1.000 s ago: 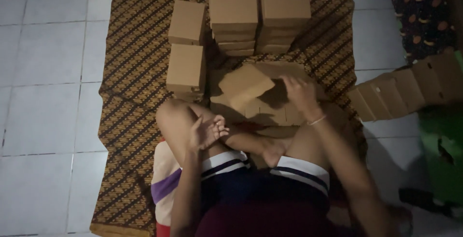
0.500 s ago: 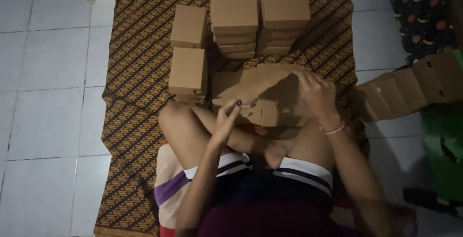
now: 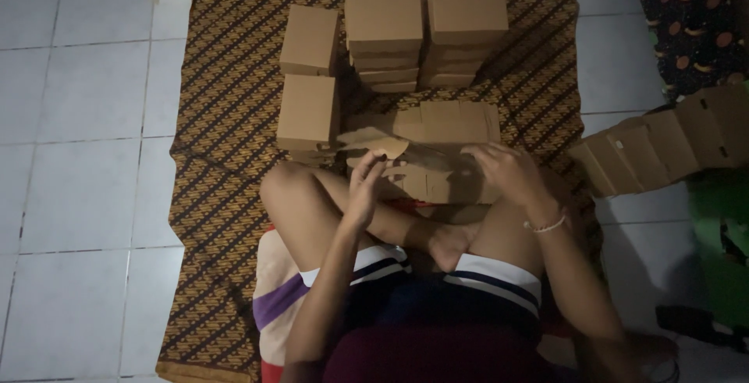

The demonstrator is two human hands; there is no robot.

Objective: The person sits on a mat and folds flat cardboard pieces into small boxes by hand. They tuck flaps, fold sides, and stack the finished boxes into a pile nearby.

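At the far left lies pale floor tile (image 3: pixel 86 118), then a patterned mat (image 3: pixel 226 118) on which the person sits cross-legged. On the mat stand two folded boxes (image 3: pixel 308 110), one behind the other, and right of them two taller stacks (image 3: pixel 425 36) at the far edge. Near the middle, the left hand (image 3: pixel 365 188) pinches a flap of the flat cardboard blank (image 3: pixel 437 153), fingers closed on its left edge; the blank lies just beyond the knees, on a pile of more blanks. The right hand (image 3: pixel 511 172) rests on the blank's right part, fingers curled over it, though whether they grip or only press cannot be told. The step in hand looks like folding a blank into a box; the next move would call for raising the side panels and tucking flaps. Far right, a row of boxes (image 3: pixel 663 149) leans on the tile.
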